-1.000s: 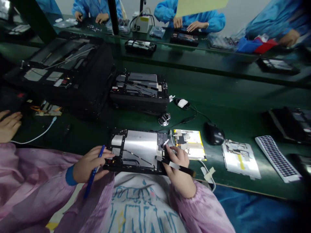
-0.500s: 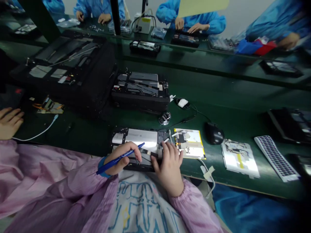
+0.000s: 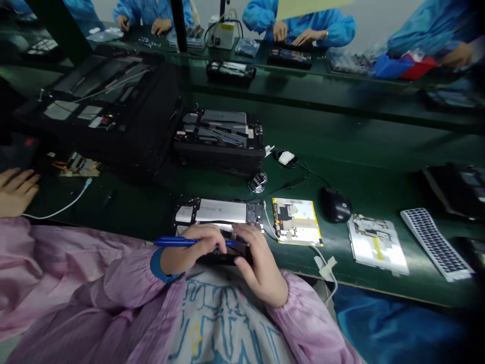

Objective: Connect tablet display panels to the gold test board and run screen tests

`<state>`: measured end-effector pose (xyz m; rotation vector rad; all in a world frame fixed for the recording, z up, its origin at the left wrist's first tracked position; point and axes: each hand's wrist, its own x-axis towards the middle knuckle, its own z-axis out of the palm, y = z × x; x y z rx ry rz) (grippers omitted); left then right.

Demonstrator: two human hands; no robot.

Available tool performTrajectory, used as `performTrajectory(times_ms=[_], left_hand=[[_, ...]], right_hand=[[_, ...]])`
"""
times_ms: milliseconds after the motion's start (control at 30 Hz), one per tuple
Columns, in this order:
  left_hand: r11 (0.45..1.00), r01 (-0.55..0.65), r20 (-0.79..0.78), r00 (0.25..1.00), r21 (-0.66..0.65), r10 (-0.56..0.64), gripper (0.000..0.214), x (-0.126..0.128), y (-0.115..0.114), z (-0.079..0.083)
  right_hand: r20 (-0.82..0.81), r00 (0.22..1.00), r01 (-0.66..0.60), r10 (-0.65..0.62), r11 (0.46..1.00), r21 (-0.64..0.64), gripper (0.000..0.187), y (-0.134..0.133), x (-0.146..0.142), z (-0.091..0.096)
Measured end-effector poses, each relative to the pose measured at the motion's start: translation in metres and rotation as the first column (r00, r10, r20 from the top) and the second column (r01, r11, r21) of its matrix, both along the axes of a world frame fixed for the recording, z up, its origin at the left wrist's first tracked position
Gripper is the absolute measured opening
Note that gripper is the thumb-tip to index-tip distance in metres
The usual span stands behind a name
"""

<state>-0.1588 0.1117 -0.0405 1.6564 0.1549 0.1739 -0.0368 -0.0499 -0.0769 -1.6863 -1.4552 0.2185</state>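
An open tablet-like device [image 3: 223,208] lies at the table's front edge, its silver battery and black frame exposed. My left hand [image 3: 195,248] rests over the device's near left part, closed around a slim blue pen [image 3: 174,241]. The pen lies nearly level, pointing right, and the fingertips below it are partly hidden. My right hand [image 3: 261,263] is open over the device's near right side, fingers stretched out and touching it, thumb spread apart. Whatever is under its fingers cannot be made out.
Behind the device stands a stack of similar units [image 3: 220,151], with a larger stack [image 3: 102,101] to its left. On the right lie a yellow-edged panel [image 3: 299,222], a mouse [image 3: 335,205], a metal plate [image 3: 379,245] and a keyboard [image 3: 435,242]. A neighbour's hand [image 3: 17,192] rests at far left.
My left hand has moved slightly right, and the pen has tilted from upward-slanting to nearly level. My right hand has shifted left and nearer, its fingers now closer to the left hand.
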Motion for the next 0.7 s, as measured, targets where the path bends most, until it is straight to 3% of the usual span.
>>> performTrajectory(times_ms=[100, 200, 267, 333, 400, 433, 567, 700], left_hand=[[0.998, 0.059, -0.067, 0.996, 0.004, -0.058, 0.031, 0.004, -0.008, 0.004], [1.000, -0.024, -0.044, 0.999, 0.012, 0.024, 0.024, 0.005, -0.010, 0.003], [0.993, -0.121, -0.041, 0.992, 0.008, 0.121, 0.020, 0.007, -0.010, 0.002], [0.988, -0.156, -0.078, 0.985, -0.010, 0.155, 0.015, 0.011, -0.010, 0.001], [0.995, -0.102, -0.147, 0.984, 0.003, 0.102, 0.012, 0.018, -0.014, -0.003], [0.998, -0.056, -0.183, 0.981, 0.020, 0.059, 0.011, 0.022, -0.016, -0.006], [0.994, 0.052, -0.280, 0.960, 0.099, -0.022, 0.004, 0.036, -0.028, -0.026], [0.986, 0.070, -0.293, 0.956, 0.152, -0.023, 0.004, 0.043, -0.032, -0.038]], right_hand=[[-0.051, 0.991, -0.120, 0.123, 0.991, 0.054, 0.022, 0.005, 0.001, 0.012], [-0.141, 0.976, -0.157, 0.165, 0.985, 0.068, 0.025, 0.009, 0.015, 0.015], [-0.221, 0.973, -0.056, 0.072, 0.996, 0.076, 0.029, 0.013, 0.036, 0.012], [-0.232, 0.963, 0.150, -0.134, 0.987, 0.054, 0.030, 0.019, 0.064, 0.005], [-0.080, 0.945, 0.319, -0.317, 0.948, 0.018, 0.027, 0.029, 0.091, -0.007], [0.000, 0.937, 0.348, -0.349, 0.937, 0.020, 0.026, 0.035, 0.102, -0.013], [0.209, 0.913, 0.375, -0.349, 0.922, -0.100, 0.024, 0.054, 0.121, -0.035], [0.271, 0.904, 0.381, -0.330, 0.910, -0.163, 0.022, 0.058, 0.120, -0.045]])
